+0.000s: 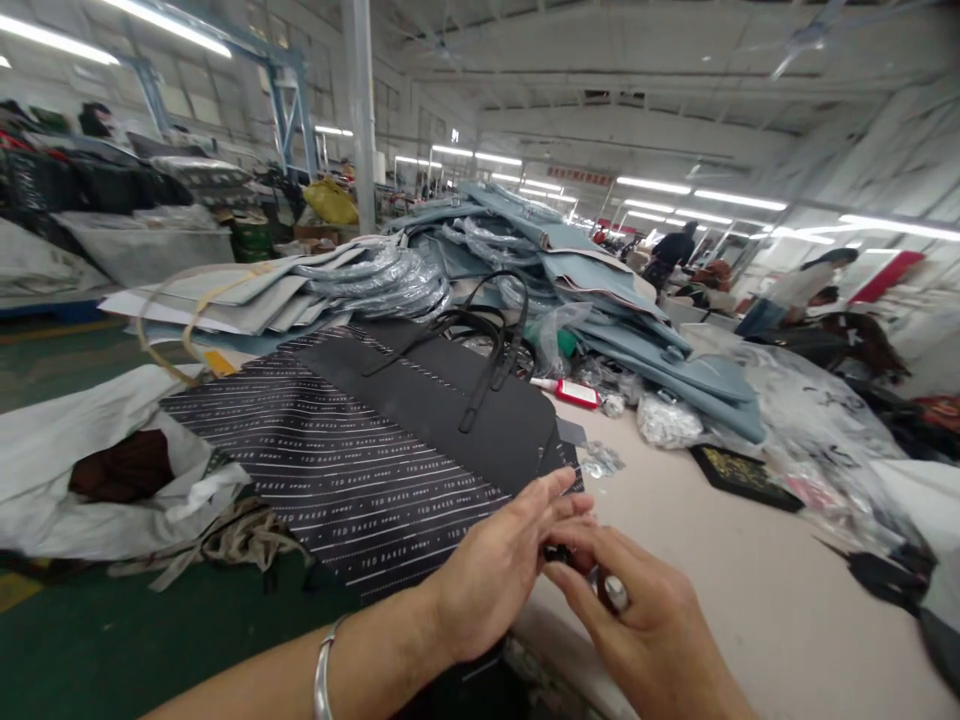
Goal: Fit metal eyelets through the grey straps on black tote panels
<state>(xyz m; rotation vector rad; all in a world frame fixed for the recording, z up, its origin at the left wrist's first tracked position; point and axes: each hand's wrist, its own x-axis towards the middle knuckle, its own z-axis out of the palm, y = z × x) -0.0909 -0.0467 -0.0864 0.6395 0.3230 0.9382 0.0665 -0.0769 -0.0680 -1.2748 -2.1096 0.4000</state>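
Pinching dark bit [556, 552] with right hand [646, 598], holding left hand [491, 562] outstretched. Grip ten-o'clock printed fabric [352, 470] by edge: likely light, floppy.

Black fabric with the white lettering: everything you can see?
The black printed fabric looks smooth and flexible, with slanting rows of white TED BAKER SPORT lettering between solid and dotted lines. It lies fairly flat with slight ripples; its lower left part appears to extend past the pale table over the green floor. A plain dark panel covers part of it. The left hand overlaps its near corner; contact is unclear.
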